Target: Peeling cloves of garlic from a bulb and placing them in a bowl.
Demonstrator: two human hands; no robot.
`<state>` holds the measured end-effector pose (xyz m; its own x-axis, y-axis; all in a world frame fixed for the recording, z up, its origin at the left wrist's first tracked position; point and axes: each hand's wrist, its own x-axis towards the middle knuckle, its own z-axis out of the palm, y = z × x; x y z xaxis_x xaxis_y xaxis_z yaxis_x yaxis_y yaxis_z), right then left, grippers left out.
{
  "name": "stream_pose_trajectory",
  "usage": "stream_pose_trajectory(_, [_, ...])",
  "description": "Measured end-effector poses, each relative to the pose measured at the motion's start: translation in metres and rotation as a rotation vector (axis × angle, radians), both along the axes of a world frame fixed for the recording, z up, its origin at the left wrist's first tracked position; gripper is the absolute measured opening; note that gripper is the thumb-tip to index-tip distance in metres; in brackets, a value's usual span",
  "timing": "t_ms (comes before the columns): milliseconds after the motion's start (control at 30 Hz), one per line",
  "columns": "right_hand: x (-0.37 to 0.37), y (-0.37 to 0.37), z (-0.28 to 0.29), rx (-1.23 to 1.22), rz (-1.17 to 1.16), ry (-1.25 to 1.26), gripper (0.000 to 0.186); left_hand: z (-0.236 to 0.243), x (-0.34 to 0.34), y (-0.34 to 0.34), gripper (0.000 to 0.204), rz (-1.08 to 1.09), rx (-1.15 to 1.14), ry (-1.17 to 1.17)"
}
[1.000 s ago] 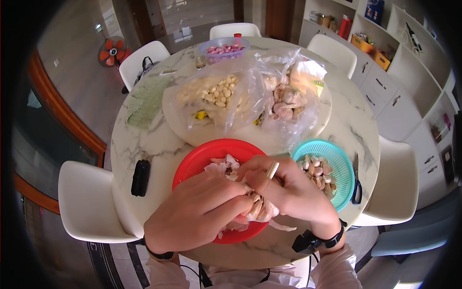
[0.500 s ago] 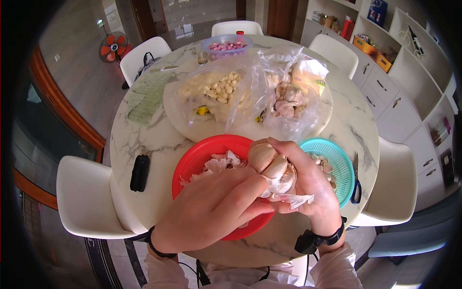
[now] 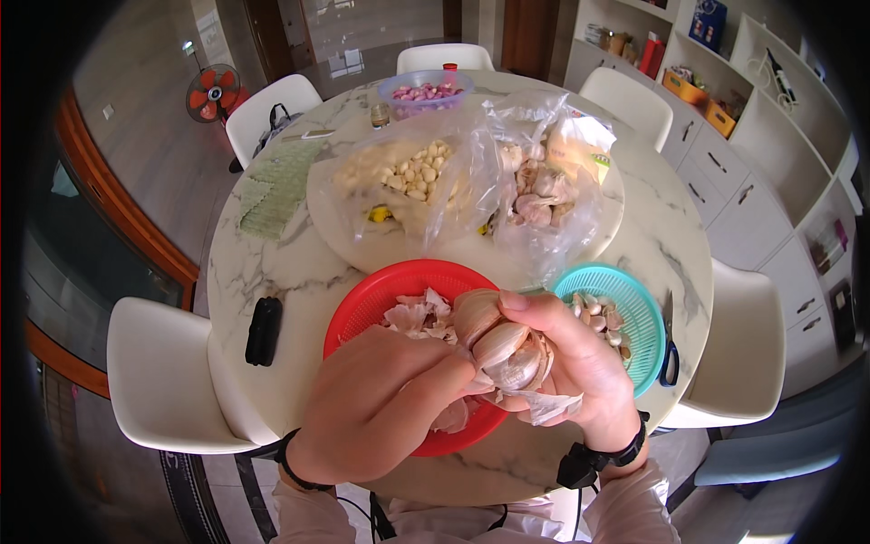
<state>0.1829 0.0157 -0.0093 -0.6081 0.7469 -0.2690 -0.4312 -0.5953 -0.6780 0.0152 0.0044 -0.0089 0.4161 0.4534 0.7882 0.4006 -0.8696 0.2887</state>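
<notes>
Lowered slightly since half a second ago, the partly peeled, cream-and-pink garlic bulb [image 3: 509, 352] now sits, in the head view, in front of the right part of the round red plastic basket [image 3: 361, 304]. Its holder, the right hand [image 3: 591, 372], is clamped on it, thumb on top and fingers underneath, a loose flap of papery skin hanging below. The left hand [image 3: 376, 408] has drawn back from the bulb's front to its lower left edge, fingers bent together and touching it; whether they pinch any skin cannot be told. Pale, papery garlic skins [image 3: 421, 313] lie in the red basket. Just right of it, a round teal plastic basket [image 3: 647, 340] holds unpeeled garlic cloves [image 3: 598, 319], with blue-handled scissors [image 3: 671, 364] beside it.
</notes>
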Motion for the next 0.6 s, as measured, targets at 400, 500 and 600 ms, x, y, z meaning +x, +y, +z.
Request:
stream_pose_trajectory(400, [0.000,0.003,-0.005,0.497,-0.309,0.038,0.029,0.000,-0.003,-0.004,0.023,-0.036,-0.334,-0.072])
stream_pose_trajectory(500, [0.009,0.007,-0.004,0.546,-0.534,0.022,0.031,0.004,-0.012,-0.006,0.020,-0.005,-0.429,-0.043])
stream_pose_trajectory(600, [0.016,0.007,0.000,0.550,-0.622,-0.038,0.031,0.007,-0.011,-0.005,0.017,0.143,-0.464,0.058])
